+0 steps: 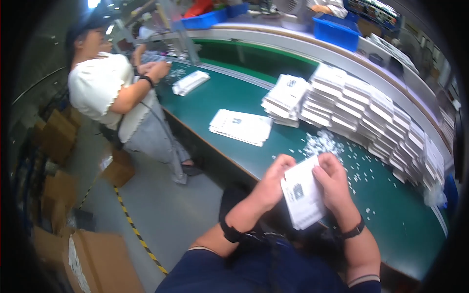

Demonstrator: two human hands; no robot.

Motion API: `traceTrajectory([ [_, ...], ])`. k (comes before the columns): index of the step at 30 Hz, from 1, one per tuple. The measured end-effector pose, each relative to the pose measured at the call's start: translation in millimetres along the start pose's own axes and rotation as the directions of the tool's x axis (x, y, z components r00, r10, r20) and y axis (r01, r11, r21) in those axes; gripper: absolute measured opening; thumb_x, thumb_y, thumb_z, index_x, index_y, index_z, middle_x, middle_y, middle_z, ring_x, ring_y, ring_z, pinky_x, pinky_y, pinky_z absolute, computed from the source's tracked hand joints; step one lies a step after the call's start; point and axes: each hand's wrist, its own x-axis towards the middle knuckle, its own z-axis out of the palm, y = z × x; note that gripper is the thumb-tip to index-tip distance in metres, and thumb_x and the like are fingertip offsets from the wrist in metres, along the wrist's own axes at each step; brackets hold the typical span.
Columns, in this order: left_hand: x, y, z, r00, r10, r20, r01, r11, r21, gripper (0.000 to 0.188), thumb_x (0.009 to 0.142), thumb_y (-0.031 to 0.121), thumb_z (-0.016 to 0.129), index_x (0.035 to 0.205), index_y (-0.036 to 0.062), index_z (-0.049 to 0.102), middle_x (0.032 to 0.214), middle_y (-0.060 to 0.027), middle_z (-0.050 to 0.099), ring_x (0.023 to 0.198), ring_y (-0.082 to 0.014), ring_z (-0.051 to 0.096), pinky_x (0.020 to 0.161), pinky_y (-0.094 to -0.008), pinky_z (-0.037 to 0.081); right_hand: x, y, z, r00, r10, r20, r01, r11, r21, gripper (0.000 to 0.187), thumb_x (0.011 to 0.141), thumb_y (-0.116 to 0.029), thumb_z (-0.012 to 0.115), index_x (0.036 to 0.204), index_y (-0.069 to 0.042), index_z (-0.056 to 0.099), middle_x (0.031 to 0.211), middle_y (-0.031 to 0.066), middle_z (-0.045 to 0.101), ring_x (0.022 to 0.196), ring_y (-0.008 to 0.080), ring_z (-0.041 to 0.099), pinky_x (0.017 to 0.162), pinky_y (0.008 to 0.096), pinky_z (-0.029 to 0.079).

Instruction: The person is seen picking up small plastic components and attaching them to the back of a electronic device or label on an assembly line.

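1. At the near edge of the bench [386, 229]: papers [305, 200], upper end held in both hands
2. Left hand [271, 184]: fingers closed on left edge; right hand [336, 183]: thumb on face
3. Judged light, flexible, sheets liable to slip; grip both long edges

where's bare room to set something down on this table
Bare: between the flat packets and white bundle; the green tabletop at near right, bordered by scattered pieces. Crowded: packet stacks, far right; small-piece pile beyond the held packets.
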Motion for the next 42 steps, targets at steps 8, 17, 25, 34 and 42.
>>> traceTrajectory([
  [8, -16, -12, 9, 0.901, -0.300, 0.313, 0.393, 0.868, -0.302, 0.117, 0.074, 0.083, 0.051, 0.150, 0.0004, 0.016, 0.146, -0.0287, 0.032, 0.125, -0.0539, 0.042, 0.101, -0.0600, 0.041, 5, -1, -6, 0.994, -0.003, -0.108, 0.017, 0.991, 0.132, 0.020, 0.090, -0.005, 0.065, 0.103, -0.005, 0.050, 0.093, 0.0053, 0.064, 0.081, 0.0094, 0.062, 0.067, 0.0202, 0.052],
  [17, -9, -11, -2, 0.920, -0.148, 0.362, 0.307, 0.847, -0.433, 0.101, 0.080, 0.073, 0.056, 0.141, -0.0029, 0.031, 0.121, -0.0269, 0.053, 0.108, -0.0399, 0.060, 0.093, -0.0520, 0.051, 1, -1, 0, 0.955, -0.296, -0.006, 0.257, 0.837, -0.483, 0.040, 0.086, -0.003, 0.068, 0.123, -0.004, 0.054, 0.100, 0.0085, 0.060, 0.079, 0.0117, 0.063, 0.067, 0.0244, 0.052],
  [25, -16, -5, -2, 0.912, -0.240, 0.333, 0.306, 0.938, -0.162, 0.100, 0.075, 0.062, 0.071, 0.142, -0.0016, 0.030, 0.119, -0.0176, 0.054, 0.107, -0.0252, 0.058, 0.096, -0.0371, 0.047, 5, -5, -6, 0.940, -0.321, 0.113, 0.321, 0.723, -0.612, 0.035, 0.077, -0.024, 0.078, 0.094, -0.005, 0.055, 0.092, 0.0078, 0.059, 0.072, 0.0175, 0.058, 0.065, 0.0293, 0.050],
  [34, -20, -4, 2, 0.904, -0.240, 0.355, 0.311, 0.937, -0.158, 0.081, 0.091, 0.051, 0.058, 0.144, -0.0026, 0.027, 0.129, -0.0179, 0.050, 0.112, -0.0273, 0.058, 0.096, -0.0373, 0.048, 6, -11, -15, 0.914, -0.378, 0.143, 0.376, 0.663, -0.648, 0.038, 0.080, -0.030, 0.078, 0.091, -0.005, 0.052, 0.086, 0.0059, 0.057, 0.071, 0.0137, 0.058, 0.063, 0.0287, 0.047],
  [42, -23, -3, 5, 0.964, -0.153, 0.218, 0.213, 0.934, -0.286, 0.064, 0.101, 0.041, 0.042, 0.144, -0.0036, 0.028, 0.132, -0.0222, 0.051, 0.118, -0.0334, 0.057, 0.098, -0.0431, 0.049, 6, -9, -17, 0.990, -0.110, 0.090, 0.141, 0.832, -0.536, 0.020, 0.093, -0.020, 0.063, 0.087, -0.001, 0.061, 0.077, 0.0021, 0.062, 0.072, 0.0083, 0.056, 0.065, 0.0248, 0.046],
])
